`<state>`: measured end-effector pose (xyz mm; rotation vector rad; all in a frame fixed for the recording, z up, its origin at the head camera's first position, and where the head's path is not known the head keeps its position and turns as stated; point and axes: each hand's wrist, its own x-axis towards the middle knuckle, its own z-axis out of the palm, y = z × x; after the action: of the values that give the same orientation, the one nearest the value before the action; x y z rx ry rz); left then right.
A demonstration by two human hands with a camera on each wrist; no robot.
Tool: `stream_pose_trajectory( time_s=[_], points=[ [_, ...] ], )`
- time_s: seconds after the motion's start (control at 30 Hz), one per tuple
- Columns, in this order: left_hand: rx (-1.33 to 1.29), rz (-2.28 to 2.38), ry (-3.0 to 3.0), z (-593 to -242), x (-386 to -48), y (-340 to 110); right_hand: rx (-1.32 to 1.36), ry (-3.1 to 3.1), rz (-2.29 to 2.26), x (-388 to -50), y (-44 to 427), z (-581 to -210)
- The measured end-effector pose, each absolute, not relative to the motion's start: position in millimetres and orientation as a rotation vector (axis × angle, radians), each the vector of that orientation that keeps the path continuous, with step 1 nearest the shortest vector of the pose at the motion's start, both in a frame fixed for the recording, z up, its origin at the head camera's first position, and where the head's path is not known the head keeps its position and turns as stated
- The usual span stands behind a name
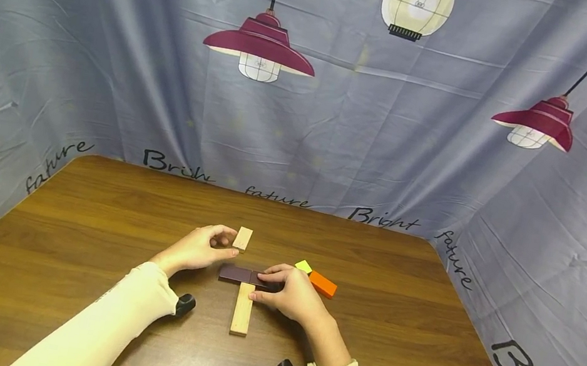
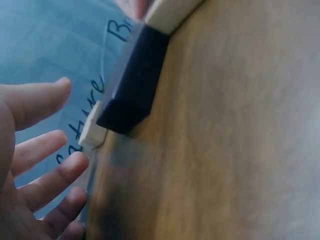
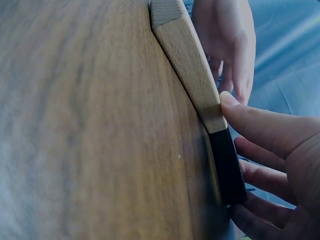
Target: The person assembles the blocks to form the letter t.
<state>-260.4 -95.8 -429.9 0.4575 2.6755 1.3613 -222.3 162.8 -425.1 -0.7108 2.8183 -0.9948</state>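
Two dark purple blocks, the left one (image 1: 235, 274) and the right one (image 1: 258, 279), lie end to end on the table. A long pale wooden block (image 1: 242, 311) runs from their seam toward the person, forming a T. My right hand (image 1: 294, 294) has its fingers round the right dark block, with the thumb (image 3: 240, 111) on the pale block's side by the joint; the fingertips are partly hidden. To the left, my left hand (image 1: 200, 249) holds nothing, its fingers loosely spread in the left wrist view. Those fingers are beside a small pale wooden block (image 1: 243, 238) beyond the T.
Right of the right hand lie an orange block (image 1: 322, 285) and a yellow block (image 1: 303, 266), close together. A brown wood-grain table (image 1: 388, 349) bears everything. Grey-blue printed cloth (image 1: 337, 120) hangs around its back and sides.
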Motion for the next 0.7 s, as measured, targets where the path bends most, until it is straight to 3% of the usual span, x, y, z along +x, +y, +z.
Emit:
stream_pose_trajectory(
  time_s=[0.7],
  points=[
    [0.360,1.075,2.763,-423,-294,-77,-0.689,2.800,-1.002,-222,162,-424]
  ],
)
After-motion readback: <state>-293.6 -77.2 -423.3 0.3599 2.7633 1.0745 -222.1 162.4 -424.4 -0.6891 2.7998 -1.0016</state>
